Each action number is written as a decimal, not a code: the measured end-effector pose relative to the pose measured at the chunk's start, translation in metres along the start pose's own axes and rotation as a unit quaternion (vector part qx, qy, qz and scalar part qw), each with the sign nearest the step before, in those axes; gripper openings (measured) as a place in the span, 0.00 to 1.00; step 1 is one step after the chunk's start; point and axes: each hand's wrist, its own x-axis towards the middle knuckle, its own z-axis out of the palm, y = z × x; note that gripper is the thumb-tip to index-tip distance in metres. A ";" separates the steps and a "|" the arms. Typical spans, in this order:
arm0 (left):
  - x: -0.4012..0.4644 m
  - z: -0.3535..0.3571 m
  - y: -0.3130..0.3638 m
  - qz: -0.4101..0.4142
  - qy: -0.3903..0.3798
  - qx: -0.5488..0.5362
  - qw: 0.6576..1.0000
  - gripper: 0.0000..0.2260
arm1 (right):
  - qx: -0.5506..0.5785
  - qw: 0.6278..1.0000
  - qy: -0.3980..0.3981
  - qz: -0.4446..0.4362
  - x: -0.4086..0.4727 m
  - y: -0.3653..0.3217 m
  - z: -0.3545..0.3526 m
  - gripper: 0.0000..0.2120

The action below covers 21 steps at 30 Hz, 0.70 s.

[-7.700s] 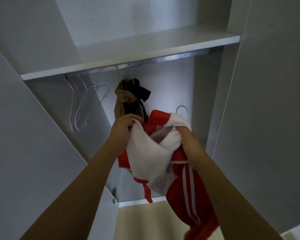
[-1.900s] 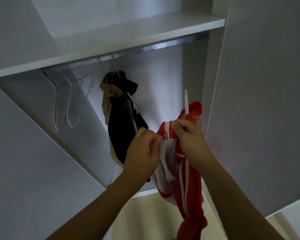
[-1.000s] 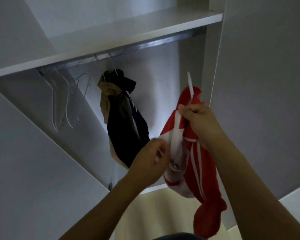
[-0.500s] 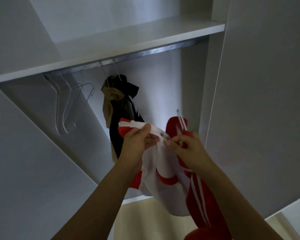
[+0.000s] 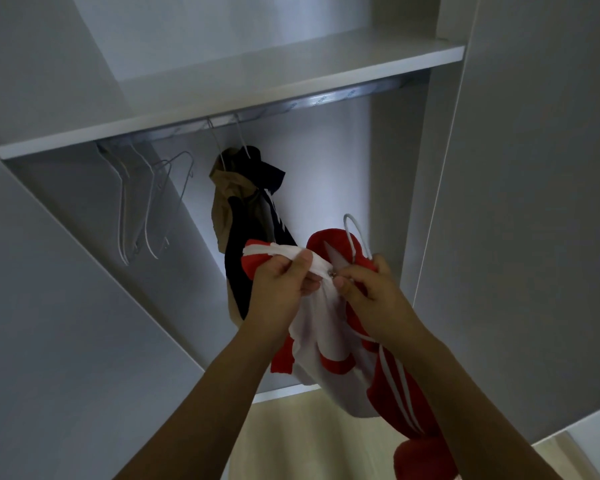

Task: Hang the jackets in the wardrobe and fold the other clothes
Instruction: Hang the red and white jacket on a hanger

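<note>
1. Below the wardrobe rail (image 5: 291, 107), both hands hold a red and white jacket (image 5: 329, 341) up in front of the open wardrobe (image 5: 426, 209).
2. Left hand (image 5: 281, 289): its fingers (image 5: 300, 270) are curled and pinch the white collar edge of the jacket, thumb on top of the fabric.
3. Right hand (image 5: 371, 296): its fingers (image 5: 343, 282) pinch at the small metal zip pull where the two front edges meet, just beside the left hand's thumb.
4. A white hanger hook (image 5: 355, 233) sticks up out of the jacket's red collar, above the right hand and well below the rail, not hooked on it.
5. The rest of the jacket hangs down between and under the forearms; a red sleeve with white stripes (image 5: 400, 396) trails by the right forearm.
6. On the rail hang a dark jacket (image 5: 253, 237) and a tan jacket (image 5: 224, 195) close together, behind the left hand.
7. Further left on the rail hang bare hangers (image 5: 146, 202).
8. A white shelf (image 5: 257, 95) runs above the rail.
</note>
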 end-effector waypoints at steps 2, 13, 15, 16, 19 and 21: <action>0.001 0.001 0.000 -0.001 0.015 0.016 1.000 0.11 | 0.024 0.999 0.028 0.005 0.001 0.001 -0.002 0.07; -0.003 -0.014 0.008 0.068 0.134 0.024 0.988 0.13 | 0.114 0.973 0.184 0.078 0.017 0.010 -0.031 0.13; 0.001 -0.021 0.005 0.057 0.153 -0.001 0.987 0.13 | 0.090 0.971 0.204 0.082 0.020 0.014 -0.039 0.15; 0.003 -0.025 0.002 0.047 0.166 -0.005 0.985 0.14 | 0.077 0.971 0.208 0.086 0.021 0.016 -0.042 0.15; 0.015 -0.039 -0.011 0.013 0.159 0.055 0.986 0.14 | 0.029 0.974 0.206 0.091 0.021 0.018 -0.041 0.13; 0.023 -0.048 -0.018 -0.027 0.068 0.246 0.967 0.14 | 0.012 0.977 0.197 0.083 0.020 0.017 -0.036 0.11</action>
